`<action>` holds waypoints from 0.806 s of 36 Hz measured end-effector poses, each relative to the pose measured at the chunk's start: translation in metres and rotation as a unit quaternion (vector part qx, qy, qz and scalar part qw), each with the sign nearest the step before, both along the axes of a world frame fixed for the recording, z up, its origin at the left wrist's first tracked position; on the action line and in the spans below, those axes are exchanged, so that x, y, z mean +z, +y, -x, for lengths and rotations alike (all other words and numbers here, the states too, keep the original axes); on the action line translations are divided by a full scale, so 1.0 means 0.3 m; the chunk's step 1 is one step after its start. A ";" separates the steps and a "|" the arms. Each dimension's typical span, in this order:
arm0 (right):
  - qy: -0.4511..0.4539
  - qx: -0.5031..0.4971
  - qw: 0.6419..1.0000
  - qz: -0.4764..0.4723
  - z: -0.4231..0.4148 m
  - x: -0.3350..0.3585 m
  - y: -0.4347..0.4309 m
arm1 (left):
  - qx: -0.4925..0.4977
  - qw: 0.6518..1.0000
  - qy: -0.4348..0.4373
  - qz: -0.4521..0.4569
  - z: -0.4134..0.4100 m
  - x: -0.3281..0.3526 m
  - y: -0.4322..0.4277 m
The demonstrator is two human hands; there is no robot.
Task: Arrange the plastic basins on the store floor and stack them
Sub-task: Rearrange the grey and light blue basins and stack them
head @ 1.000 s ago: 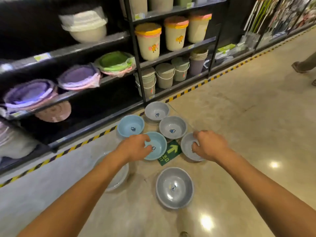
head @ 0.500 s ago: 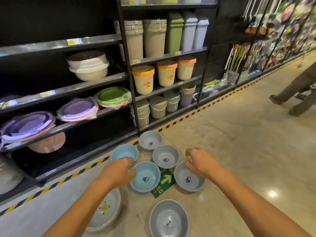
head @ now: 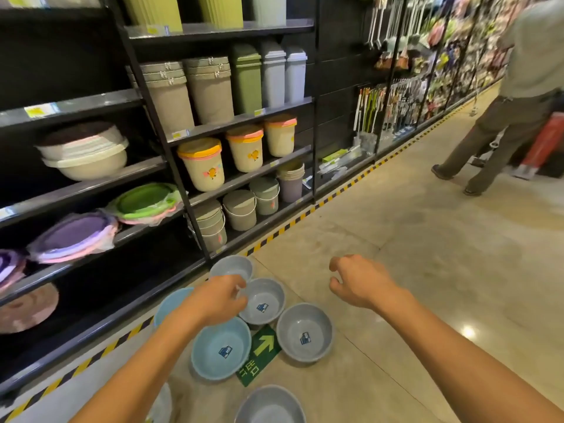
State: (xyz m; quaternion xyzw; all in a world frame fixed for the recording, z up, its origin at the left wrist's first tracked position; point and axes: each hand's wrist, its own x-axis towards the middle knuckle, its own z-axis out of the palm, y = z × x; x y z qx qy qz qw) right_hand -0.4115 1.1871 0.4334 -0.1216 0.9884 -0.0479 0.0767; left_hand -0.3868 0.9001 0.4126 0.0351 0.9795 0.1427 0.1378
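Note:
Several small plastic basins lie open side up on the store floor. A light blue basin [head: 221,351] is nearest me, a second blue basin [head: 168,303] shows behind my left forearm. Grey basins sit at the far end [head: 232,267], in the middle [head: 264,302], to the right [head: 305,332] and at the bottom edge [head: 270,406]. My left hand [head: 218,299] hovers over the middle grey basin's near rim, fingers curled, holding nothing. My right hand [head: 358,280] floats above bare floor right of the basins, fingers loosely apart and empty.
Black shelving [head: 171,148] on the left carries lidded buckets, bins and large basins. A yellow-black striped line [head: 274,235] runs along its base. A green arrow sticker [head: 259,354] lies between basins. A person [head: 500,117] walks at far right beside a red cart.
The view has tilted upward, showing more shelving and aisle. Both hands have lifted off the basin rims; the left moved toward the middle grey basin, the right drifted up and right.

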 end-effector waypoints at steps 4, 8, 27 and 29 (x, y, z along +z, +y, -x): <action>0.003 0.000 1.000 -0.013 0.095 0.024 0.216 | 0.002 1.000 0.011 -0.004 0.121 0.009 0.228; 0.011 0.006 0.999 -0.031 0.211 0.063 0.411 | 0.006 1.000 0.017 -0.017 0.241 0.018 0.437; 0.016 0.028 0.999 -0.037 0.883 0.098 0.797 | 0.030 0.997 0.057 -0.042 0.861 0.023 0.779; 0.026 0.033 0.998 -0.045 0.981 0.102 0.805 | 0.037 0.996 0.065 -0.055 0.951 0.016 0.787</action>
